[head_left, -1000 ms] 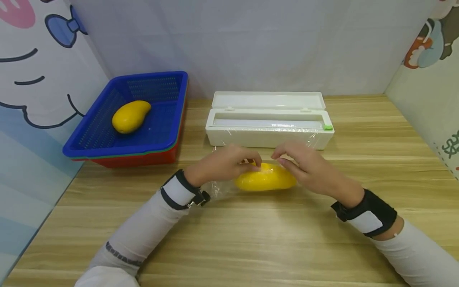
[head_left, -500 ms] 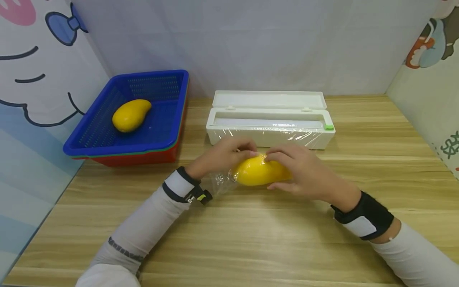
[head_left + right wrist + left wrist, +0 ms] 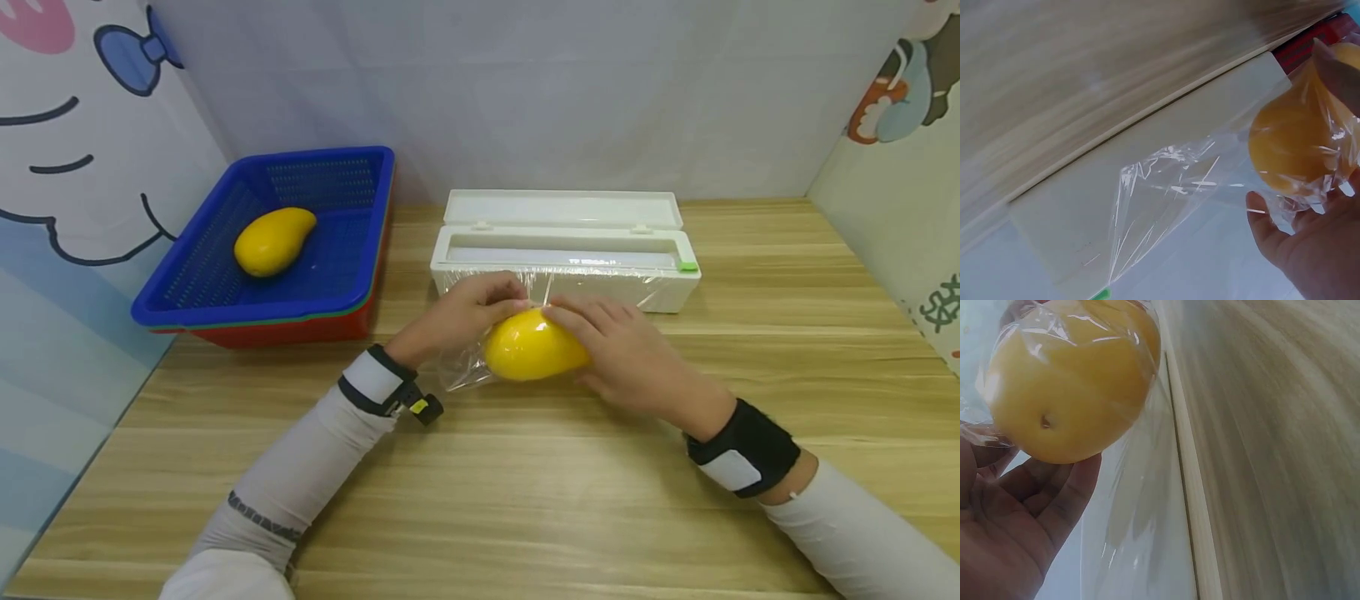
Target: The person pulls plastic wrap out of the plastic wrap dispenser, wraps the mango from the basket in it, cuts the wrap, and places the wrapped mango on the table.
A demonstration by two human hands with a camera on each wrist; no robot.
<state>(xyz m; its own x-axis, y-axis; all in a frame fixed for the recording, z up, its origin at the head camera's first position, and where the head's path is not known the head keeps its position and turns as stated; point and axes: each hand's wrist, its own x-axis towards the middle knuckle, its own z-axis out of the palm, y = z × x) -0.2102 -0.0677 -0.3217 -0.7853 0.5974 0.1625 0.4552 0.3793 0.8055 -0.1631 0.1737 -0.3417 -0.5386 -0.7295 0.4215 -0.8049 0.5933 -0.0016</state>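
A yellow mango (image 3: 531,346), partly covered in cling film (image 3: 463,371), is held up in front of the white cling film box (image 3: 562,208). My right hand (image 3: 637,354) grips the mango's right part; in the right wrist view its fingers (image 3: 1265,231) curl below the fruit. At the upper left side, my left hand (image 3: 476,312) pinches the film against the mango. The left wrist view shows the left fingers (image 3: 1079,487) touching the wrapped mango (image 3: 1079,394). Film (image 3: 1166,187) stretches between fruit and box in the right wrist view.
A blue basket (image 3: 378,242) stands at the left on a red one (image 3: 300,332), with another mango (image 3: 273,242) inside. The box's lid is raised, and a green slider (image 3: 687,267) sits at its right end. A wall closes off the table's back.
The mango has been lifted and drawn toward the box, turning as it moved. My right hand has come in from the side and now grips it. The left hand has shifted slightly upward.
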